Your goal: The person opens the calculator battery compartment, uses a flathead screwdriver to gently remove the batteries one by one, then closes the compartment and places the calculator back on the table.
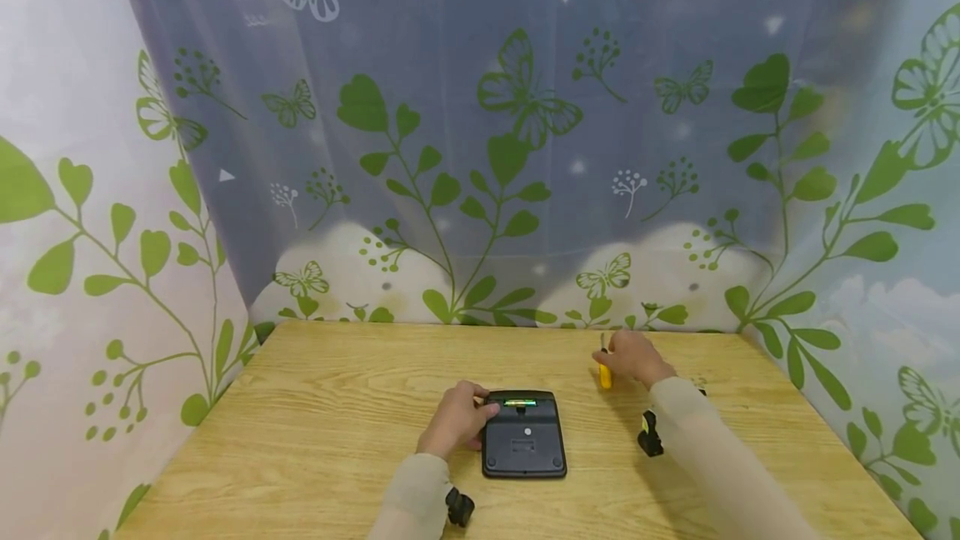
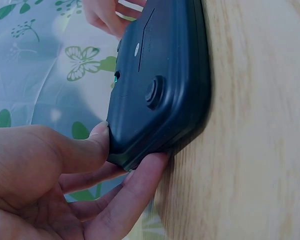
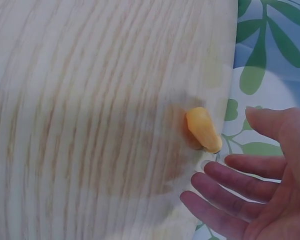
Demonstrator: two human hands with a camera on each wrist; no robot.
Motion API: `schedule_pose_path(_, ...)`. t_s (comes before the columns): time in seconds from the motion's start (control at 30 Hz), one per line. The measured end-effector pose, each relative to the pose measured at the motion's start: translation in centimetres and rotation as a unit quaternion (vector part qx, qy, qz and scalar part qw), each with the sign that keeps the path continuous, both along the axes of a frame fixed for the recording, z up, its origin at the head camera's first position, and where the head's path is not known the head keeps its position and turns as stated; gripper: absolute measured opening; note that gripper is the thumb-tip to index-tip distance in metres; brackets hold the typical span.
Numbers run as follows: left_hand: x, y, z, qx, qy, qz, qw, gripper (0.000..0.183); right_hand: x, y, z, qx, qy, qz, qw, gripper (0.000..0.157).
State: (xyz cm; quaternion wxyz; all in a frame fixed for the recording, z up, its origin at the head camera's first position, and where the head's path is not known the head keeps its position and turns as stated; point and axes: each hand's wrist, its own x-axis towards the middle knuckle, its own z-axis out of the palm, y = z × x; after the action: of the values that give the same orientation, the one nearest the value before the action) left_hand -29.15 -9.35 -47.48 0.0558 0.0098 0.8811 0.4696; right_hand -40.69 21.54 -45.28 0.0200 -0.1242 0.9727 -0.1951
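A black calculator lies back side up on the table, with a green battery showing in its uncovered slot. My left hand pinches its left edge, thumb on the upper side and fingers at the lower edge; the left wrist view shows this grip at a corner of the calculator. Farther back and to the right is a screwdriver with a yellow handle, its shaft pointing to the back. My right hand is beside it, and in the right wrist view its fingers are spread apart near the yellow handle.
The wooden table ends at a patterned curtain at the back, with printed cloth at both sides. A small dark object shows partly behind the right sleeve. Black wrist cameras are strapped to both wrists.
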Motion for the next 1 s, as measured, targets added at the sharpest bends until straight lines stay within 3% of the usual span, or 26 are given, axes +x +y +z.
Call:
schedule_pose_path(0.43,-0.13,0.07,0.08,0.0,-0.015,0.01,0.9998,0.043,-0.42,-0.09,-0.43,-0.018,-0.046,-0.045,0.998,0.054)
schedule_pose_path(0.6,-0.12,0.11,0.18,-0.001,-0.015,0.008,0.9999,0.043,-0.67,-0.37,-0.55,-0.016,-0.049,-0.038,0.998,0.054)
schedule_pose_path(0.83,-0.12,0.16,0.26,-0.001,-0.015,0.009,0.9998,0.042,-0.92,-0.39,-0.51,0.018,-0.009,-0.011,1.0,0.047)
schedule_pose_path(1.0,-0.03,0.16,0.26,0.002,-0.016,0.009,0.9998,0.042,-0.83,-0.05,-0.53,0.014,-0.01,-0.004,1.0,0.043)
